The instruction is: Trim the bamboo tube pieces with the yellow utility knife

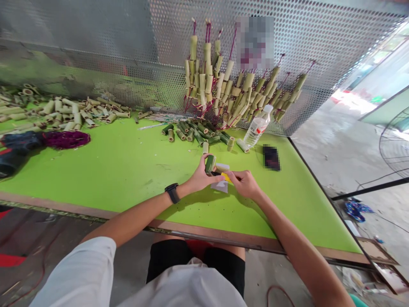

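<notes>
My left hand (200,175), with a black watch on its wrist, is closed round a short green bamboo tube (210,163) held upright over the green table (121,170). My right hand (244,183) is closed in a pinch on a small yellow object (226,176) right beside the tube. A pale, flat piece (220,186) lies under both hands. Just beyond them a heap of green bamboo pieces (194,130) lies on the table.
Bundles of pale bamboo tubes on purple cords (223,81) lean against a perforated metal wall. A plastic water bottle (257,128) and a dark phone (271,157) lie at the right. More pale tubes (64,113), purple cord (65,139) and dark cloth (17,147) sit at the left.
</notes>
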Motion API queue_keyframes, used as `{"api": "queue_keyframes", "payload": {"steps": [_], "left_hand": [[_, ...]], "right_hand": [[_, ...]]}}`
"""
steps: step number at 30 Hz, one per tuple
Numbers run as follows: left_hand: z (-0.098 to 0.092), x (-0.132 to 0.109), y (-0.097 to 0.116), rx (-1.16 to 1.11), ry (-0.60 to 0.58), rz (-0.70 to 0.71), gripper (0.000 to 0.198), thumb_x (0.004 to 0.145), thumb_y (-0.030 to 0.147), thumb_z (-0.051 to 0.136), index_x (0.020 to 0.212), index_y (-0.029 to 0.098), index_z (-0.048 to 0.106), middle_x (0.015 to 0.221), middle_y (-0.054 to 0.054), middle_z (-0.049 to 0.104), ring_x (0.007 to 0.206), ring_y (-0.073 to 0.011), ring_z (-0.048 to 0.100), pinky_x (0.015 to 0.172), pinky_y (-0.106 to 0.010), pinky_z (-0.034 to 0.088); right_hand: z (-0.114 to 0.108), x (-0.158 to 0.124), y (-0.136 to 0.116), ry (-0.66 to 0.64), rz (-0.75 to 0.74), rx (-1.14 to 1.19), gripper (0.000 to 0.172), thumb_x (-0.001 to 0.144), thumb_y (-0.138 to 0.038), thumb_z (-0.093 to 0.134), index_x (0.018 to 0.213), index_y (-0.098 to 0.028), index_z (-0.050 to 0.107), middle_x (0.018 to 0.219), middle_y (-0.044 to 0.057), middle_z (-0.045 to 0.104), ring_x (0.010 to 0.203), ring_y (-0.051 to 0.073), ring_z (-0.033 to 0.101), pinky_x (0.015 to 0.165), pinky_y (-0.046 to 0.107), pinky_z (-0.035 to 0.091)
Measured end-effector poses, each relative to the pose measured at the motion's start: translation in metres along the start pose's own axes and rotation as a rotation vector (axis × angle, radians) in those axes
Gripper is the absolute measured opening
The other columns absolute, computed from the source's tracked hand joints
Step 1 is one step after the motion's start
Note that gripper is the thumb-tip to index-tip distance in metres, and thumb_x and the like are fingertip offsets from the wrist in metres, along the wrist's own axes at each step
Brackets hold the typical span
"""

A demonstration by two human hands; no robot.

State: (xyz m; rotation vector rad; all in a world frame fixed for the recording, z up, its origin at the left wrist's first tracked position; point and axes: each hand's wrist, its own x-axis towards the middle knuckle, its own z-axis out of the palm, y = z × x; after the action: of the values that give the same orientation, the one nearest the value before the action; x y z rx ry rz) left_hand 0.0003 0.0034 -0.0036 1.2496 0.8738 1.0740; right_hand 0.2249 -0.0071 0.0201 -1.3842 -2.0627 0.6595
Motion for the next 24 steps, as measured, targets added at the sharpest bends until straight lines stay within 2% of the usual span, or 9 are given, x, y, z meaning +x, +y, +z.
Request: {"api": "queue_keyframes", "payload": {"steps": [3,7,10,12,14,19,22,24], "left_hand": [[0.001,-0.002,0.005,-0.002,-0.048,0.007,0.107,0.068,0.047,0.104,0.153,0.026,0.041,0.096,0.005,0.057,0.083,-0.0125,0.058,0.078,-0.029,0.049],[0.002,-0.001,0.010,-0.008,-0.056,-0.005,0.110,0.068,0.047,0.105,0.157,0.024,0.043,0.091,0.005,0.059,0.077,-0.0122,0.057,0.071,-0.028,0.047],[0.003,-0.001,0.012,-0.048,-0.026,-0.039,0.119,0.065,0.046,0.106,0.162,0.024,0.041,0.094,0.003,0.064,0.083,-0.0151,0.063,0.077,-0.029,0.053],[0.004,-0.001,0.013,-0.083,-0.002,-0.075,0.121,0.065,0.046,0.106,0.164,0.026,0.040,0.100,0.001,0.068,0.092,-0.0190,0.068,0.085,-0.033,0.057],[0.005,-0.002,0.013,-0.102,0.018,-0.110,0.121,0.067,0.047,0.106,0.165,0.027,0.038,0.103,-0.001,0.071,0.100,-0.0224,0.070,0.090,-0.036,0.059],[0.008,-0.005,0.011,-0.027,0.138,-0.106,0.102,0.075,0.052,0.101,0.157,0.024,0.046,0.098,0.000,0.068,0.098,-0.0199,0.069,0.089,-0.033,0.057],[0.008,-0.004,0.006,-0.021,0.147,-0.091,0.100,0.074,0.051,0.101,0.155,0.027,0.047,0.099,0.001,0.066,0.094,-0.0180,0.067,0.086,-0.032,0.056],[0.007,-0.003,0.003,-0.048,0.115,-0.093,0.107,0.071,0.048,0.104,0.157,0.028,0.044,0.099,0.001,0.065,0.090,-0.0169,0.065,0.082,-0.031,0.056]], "right_hand": [[0.001,0.000,0.001,-0.016,0.019,0.019,0.083,0.101,-0.087,0.036,0.055,-0.020,0.051,0.056,-0.001,0.030,0.054,0.011,0.024,0.051,0.030,0.018],[0.005,-0.001,0.000,0.077,0.015,-0.055,0.084,0.105,-0.079,0.036,0.056,-0.016,0.063,0.052,-0.001,0.034,0.051,0.010,0.027,0.051,0.030,0.018],[0.007,-0.004,-0.001,0.177,-0.049,-0.167,0.079,0.110,-0.065,0.039,0.061,-0.015,0.073,0.050,0.003,0.052,0.047,0.010,0.036,0.051,0.029,0.022],[0.009,-0.006,-0.002,0.237,-0.100,-0.240,0.073,0.112,-0.057,0.041,0.065,-0.015,0.079,0.058,0.007,0.067,0.049,0.012,0.046,0.052,0.029,0.027],[0.011,-0.009,-0.004,0.284,-0.140,-0.307,0.068,0.113,-0.052,0.042,0.073,-0.018,0.085,0.065,0.009,0.076,0.053,0.013,0.055,0.053,0.028,0.029],[0.014,-0.010,-0.007,0.361,-0.133,-0.409,0.057,0.115,-0.050,0.044,0.106,-0.022,0.093,0.063,0.006,0.075,0.055,0.013,0.060,0.052,0.027,0.026],[0.012,-0.008,-0.006,0.304,-0.124,-0.326,0.064,0.115,-0.054,0.042,0.097,-0.018,0.092,0.066,0.008,0.076,0.056,0.014,0.059,0.053,0.028,0.030],[0.008,-0.006,-0.004,0.216,-0.122,-0.226,0.073,0.114,-0.061,0.040,0.083,-0.015,0.087,0.061,0.007,0.069,0.053,0.013,0.053,0.054,0.028,0.030]]}}
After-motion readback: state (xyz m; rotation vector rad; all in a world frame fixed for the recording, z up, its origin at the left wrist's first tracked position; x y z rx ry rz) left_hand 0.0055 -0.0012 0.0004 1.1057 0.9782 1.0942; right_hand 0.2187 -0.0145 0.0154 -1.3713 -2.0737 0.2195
